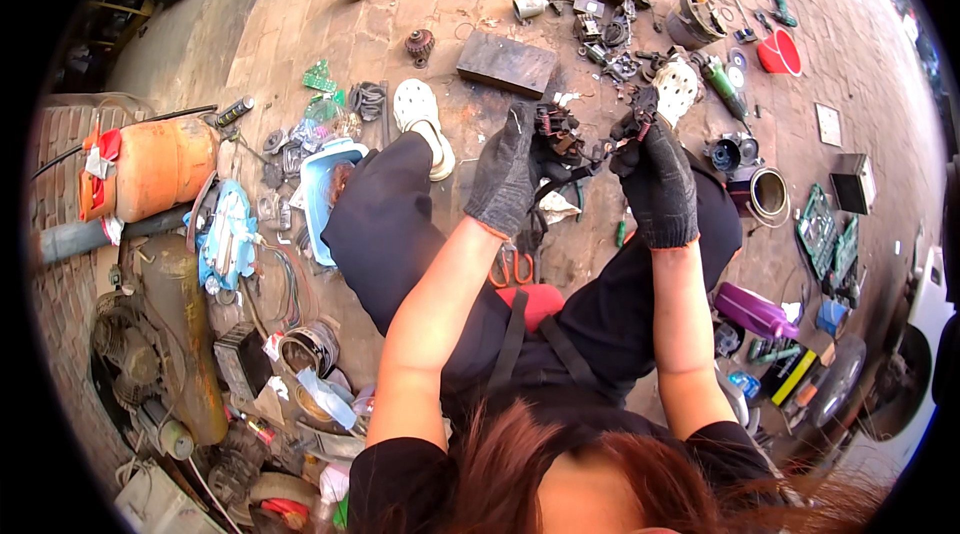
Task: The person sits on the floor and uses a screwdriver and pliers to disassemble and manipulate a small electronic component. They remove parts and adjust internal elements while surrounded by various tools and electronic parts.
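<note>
Left hand (503, 177) grips dark wired part (561, 133) at its right; right hand (658, 179) apparently grips dark piece (642, 110).

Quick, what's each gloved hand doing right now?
Left hand: closed, holding a dark part with wiring; its exact kind is unclear.
Right hand: closed on a small dark piece, too cluttered to identify.

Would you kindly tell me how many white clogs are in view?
2: one clog left of the dark rectangular block, the other clog just beyond the right gloved hand. Any more could be hidden among the clutter.
</note>
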Demonstrator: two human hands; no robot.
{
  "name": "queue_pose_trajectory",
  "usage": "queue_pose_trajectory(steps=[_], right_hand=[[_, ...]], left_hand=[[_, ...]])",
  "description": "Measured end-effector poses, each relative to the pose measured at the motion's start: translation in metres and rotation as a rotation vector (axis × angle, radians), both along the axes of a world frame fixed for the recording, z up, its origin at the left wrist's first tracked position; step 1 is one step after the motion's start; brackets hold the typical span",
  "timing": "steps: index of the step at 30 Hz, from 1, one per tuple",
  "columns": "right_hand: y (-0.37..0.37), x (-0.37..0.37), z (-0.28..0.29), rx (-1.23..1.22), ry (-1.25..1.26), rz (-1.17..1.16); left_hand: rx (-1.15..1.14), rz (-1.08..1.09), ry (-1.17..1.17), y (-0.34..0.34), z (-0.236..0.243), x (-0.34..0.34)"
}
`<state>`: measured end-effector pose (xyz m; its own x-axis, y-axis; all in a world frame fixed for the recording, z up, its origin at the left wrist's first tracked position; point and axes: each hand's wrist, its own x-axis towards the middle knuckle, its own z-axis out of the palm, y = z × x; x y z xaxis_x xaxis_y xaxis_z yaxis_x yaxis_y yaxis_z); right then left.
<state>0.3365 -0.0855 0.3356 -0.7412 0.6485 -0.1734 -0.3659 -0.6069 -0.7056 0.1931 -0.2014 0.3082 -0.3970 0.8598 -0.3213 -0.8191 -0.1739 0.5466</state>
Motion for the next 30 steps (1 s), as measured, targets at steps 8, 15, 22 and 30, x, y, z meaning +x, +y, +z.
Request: queue_pose_trajectory(steps=[8,15,22,30], right_hand=[[-0.001,-0.005,-0.004,0.028,-0.114,-0.066],[0.01,0.002,-0.004,0.288,-0.506,-0.068],[-0.01,-0.011,0.1,1.705,-0.97,0.08],[-0.108,-0.031,0.181,2.183,-0.361,0.83]], left_hand=[[-0.032,0.015,0.121,0.001,-0.018,0.002],[-0.047,0.047,0.215,0.001,-0.012,0.009],[-0.198,0.073,0.336,0.004,-0.023,0.008],[-0.163,0.042,0.228,0.024,-0.033,0.019]])
